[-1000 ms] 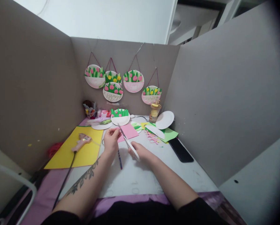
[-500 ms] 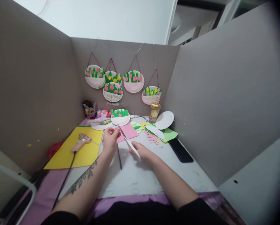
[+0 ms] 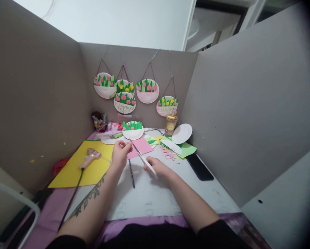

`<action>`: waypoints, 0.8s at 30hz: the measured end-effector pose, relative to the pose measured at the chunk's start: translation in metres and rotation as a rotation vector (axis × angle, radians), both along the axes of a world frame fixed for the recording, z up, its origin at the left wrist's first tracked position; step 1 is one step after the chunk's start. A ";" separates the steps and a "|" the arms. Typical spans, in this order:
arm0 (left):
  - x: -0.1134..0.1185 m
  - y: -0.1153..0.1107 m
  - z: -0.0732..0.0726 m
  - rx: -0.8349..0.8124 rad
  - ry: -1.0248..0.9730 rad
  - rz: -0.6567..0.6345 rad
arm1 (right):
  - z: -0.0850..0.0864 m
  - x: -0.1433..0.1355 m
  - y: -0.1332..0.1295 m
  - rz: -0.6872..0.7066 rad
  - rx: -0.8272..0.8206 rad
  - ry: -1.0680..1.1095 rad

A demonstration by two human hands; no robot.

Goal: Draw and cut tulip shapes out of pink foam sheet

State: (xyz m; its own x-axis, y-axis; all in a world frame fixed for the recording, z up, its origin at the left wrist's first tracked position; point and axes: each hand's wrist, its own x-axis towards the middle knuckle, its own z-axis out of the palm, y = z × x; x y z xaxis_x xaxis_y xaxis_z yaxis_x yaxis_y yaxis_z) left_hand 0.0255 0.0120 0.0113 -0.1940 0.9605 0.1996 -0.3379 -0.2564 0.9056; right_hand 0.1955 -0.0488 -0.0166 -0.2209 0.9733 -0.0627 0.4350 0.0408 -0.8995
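My right hand is closed round the white handles of a pair of scissors, whose blades point up and to the left. The blade tips lie close beside the fingertips of my left hand. That hand is pinched; whatever small piece it holds is too small to make out. Behind the blades a sheet of pink paper lies on the table. A dark patterned pencil rests between my forearms. Beyond the pink sheet, a paper plate with green paper grass and pink flowers leans upright.
A glue gun with a cord lies on yellow sheets at left. To the right are a black phone, pink paper scraps, white plates and a cup. Decorated plates hang on the grey partition.
My left hand has shifted slightly left, and the scissors have moved a little with my right hand. Everything else lies as before.
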 end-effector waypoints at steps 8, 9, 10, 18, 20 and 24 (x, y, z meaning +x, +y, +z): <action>-0.001 -0.003 0.000 -0.043 0.025 -0.166 | -0.006 0.058 0.027 -0.374 0.246 -0.421; 0.000 -0.003 -0.001 -0.064 0.033 -0.188 | -0.006 0.067 0.029 -0.409 0.227 -0.483; 0.002 -0.004 -0.002 -0.087 0.039 -0.207 | -0.007 0.076 0.031 -0.436 0.191 -0.537; 0.016 -0.010 -0.015 -0.254 0.051 -0.304 | -0.023 0.100 0.040 -0.499 0.068 -0.740; 0.020 -0.013 -0.016 -0.283 0.060 -0.311 | -0.022 0.098 0.041 -0.541 0.061 -0.743; 0.029 -0.020 -0.022 -0.330 0.037 -0.323 | -0.016 0.076 0.039 -0.572 0.346 -0.512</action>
State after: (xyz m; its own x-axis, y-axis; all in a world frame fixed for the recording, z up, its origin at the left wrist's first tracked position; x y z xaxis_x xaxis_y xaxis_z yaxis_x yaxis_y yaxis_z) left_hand 0.0542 -0.0082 -0.0110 0.1273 0.9838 -0.1263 -0.3188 0.1611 0.9340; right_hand 0.2716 -0.0097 -0.0331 0.2863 0.9095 0.3013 0.8236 -0.0729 -0.5625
